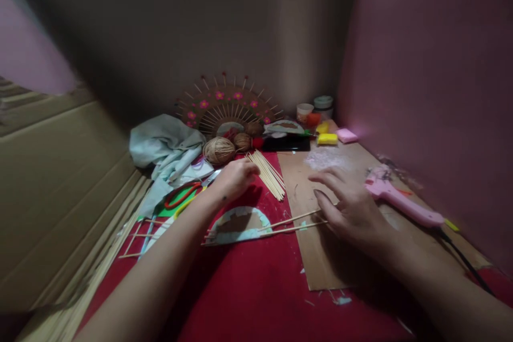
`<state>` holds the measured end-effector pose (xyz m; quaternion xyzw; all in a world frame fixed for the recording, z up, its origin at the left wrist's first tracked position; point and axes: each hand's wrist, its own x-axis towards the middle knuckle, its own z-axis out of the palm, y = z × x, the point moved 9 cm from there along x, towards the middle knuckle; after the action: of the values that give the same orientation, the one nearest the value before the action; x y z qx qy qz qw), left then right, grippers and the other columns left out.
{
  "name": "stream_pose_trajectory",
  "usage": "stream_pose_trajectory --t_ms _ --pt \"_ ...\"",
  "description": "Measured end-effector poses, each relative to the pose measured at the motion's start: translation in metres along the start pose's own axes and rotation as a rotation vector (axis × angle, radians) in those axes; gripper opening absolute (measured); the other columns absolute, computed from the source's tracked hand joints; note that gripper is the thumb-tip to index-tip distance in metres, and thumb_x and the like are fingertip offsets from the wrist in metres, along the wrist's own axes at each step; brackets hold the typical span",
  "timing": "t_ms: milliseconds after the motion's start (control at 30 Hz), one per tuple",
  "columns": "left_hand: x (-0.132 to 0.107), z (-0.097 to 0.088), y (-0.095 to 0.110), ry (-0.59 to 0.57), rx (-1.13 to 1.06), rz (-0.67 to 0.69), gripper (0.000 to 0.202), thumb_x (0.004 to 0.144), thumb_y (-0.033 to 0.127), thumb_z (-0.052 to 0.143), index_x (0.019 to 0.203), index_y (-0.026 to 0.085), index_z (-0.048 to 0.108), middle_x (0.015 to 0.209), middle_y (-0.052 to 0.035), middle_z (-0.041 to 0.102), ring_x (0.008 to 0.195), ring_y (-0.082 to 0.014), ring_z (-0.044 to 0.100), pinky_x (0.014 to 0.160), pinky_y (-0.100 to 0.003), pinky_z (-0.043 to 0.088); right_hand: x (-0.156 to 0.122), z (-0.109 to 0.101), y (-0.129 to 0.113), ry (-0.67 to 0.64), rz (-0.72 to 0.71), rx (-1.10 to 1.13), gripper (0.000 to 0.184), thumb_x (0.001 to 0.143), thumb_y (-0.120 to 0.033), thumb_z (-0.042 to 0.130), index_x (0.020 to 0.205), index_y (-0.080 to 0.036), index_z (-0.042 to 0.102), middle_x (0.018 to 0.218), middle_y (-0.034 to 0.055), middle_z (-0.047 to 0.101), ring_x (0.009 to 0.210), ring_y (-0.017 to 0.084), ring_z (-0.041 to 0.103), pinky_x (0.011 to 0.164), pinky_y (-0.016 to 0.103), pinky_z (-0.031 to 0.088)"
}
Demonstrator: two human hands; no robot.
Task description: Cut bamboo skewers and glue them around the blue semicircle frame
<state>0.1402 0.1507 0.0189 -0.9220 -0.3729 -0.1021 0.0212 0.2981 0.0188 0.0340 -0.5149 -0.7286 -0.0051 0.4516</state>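
My left hand (239, 175) is at the left edge of a bundle of thin wooden sticks (267, 176), with its fingers curled in. Whatever is between those fingertips is hidden. My right hand (348, 206) hovers over a brown cardboard sheet (320, 272), thumb and fingers apart. Just by its thumb end two sticks (294, 219), which run left to a half-round cardboard piece (240, 224) edged with pale blue paper. That piece lies on the red cloth (248, 288) between my forearms, and short stick ends poke out on its left.
A pink glue gun (409, 206) with a black cord lies at the right. Scissors (182, 195) and pale fabric (166, 144) are at the left. Behind stand twine balls (218, 150), a flowered stick fan (224, 99) and clay packets (327, 139). Folded cardboard (60, 197) borders the left.
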Motion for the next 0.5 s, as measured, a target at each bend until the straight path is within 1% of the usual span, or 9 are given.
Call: stream_pose_trajectory --t_ms 100,200,367,500 --pt "0.017 0.02 0.004 -0.055 0.108 0.072 0.017 0.08 0.015 0.053 0.078 0.018 0.069 0.085 -0.004 0.065 0.072 -0.0146 0.06 0.061 -0.023 0.044 0.0 0.003 0.003 -0.012 0.005 0.004 0.024 0.081 -0.006 0.046 0.1 -0.013 0.06 0.093 0.012 0.06 0.09 0.024 0.056 0.079 0.042 0.049" --pt "0.022 0.033 0.013 -0.1 0.199 0.194 0.021 0.085 0.016 0.049 0.075 0.018 0.068 0.084 -0.0047 0.064 0.074 -0.0156 0.058 0.061 -0.025 0.043 0.001 0.007 0.002 -0.031 0.008 0.013 0.023 0.081 -0.005 0.046 0.097 -0.015 0.059 0.092 0.011 0.06 0.089 0.024 0.056 0.078 0.042 0.048" --pt "0.014 0.039 0.034 -0.162 0.347 0.421 0.021 0.087 0.011 0.047 0.077 0.013 0.065 0.082 -0.008 0.063 0.079 -0.0199 0.054 0.072 -0.032 0.042 0.001 0.01 0.0 -0.051 0.026 0.041 0.024 0.081 -0.004 0.046 0.098 -0.014 0.059 0.093 0.0111 0.06 0.091 0.024 0.056 0.079 0.042 0.048" --pt "0.004 0.042 0.045 -0.18 0.435 0.518 0.018 0.088 0.011 0.047 0.082 0.011 0.064 0.083 -0.0094 0.062 0.078 -0.0206 0.053 0.071 -0.034 0.042 -0.001 0.01 -0.001 -0.059 0.024 0.055 0.023 0.081 -0.004 0.046 0.098 -0.013 0.059 0.093 0.0115 0.06 0.089 0.024 0.056 0.078 0.042 0.048"
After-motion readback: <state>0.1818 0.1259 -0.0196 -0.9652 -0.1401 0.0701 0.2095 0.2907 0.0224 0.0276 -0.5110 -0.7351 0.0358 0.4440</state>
